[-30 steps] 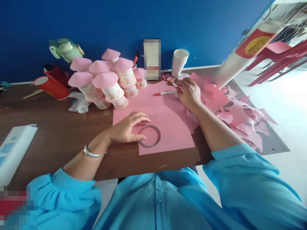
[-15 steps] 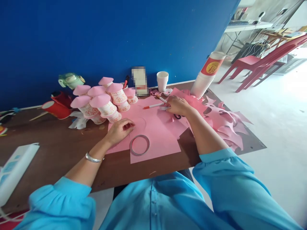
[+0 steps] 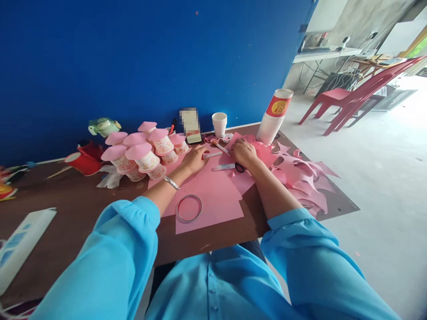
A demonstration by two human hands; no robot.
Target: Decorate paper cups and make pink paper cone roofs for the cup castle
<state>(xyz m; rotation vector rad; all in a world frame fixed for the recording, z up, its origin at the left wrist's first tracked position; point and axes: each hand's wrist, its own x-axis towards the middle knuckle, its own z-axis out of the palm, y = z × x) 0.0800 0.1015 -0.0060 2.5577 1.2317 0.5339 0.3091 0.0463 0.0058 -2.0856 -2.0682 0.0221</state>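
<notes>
both arms in blue sleeves stretched forward, left hand [image 3: 195,159] palm down with fingers loosely curled, bracelet on wrist, right hand [image 3: 243,153] palm down, fingers bent, hands near each other

Your sleeves [image 3: 110,262] are bright turquoise, and a silver bangle [image 3: 171,182] circles your left wrist. The paper sheet [image 3: 213,200] under your hands is plain pink, as are the cut scraps [image 3: 300,171] and the cone roofs [image 3: 138,151]; the cups beneath them [image 3: 147,162] are white with pink line drawings. The wall [image 3: 150,58] is deep blue, the table [image 3: 80,200] dark brown. The cup stack's sleeve [image 3: 278,104] is red with a gold emblem. The chairs [image 3: 350,95] are red.
</notes>
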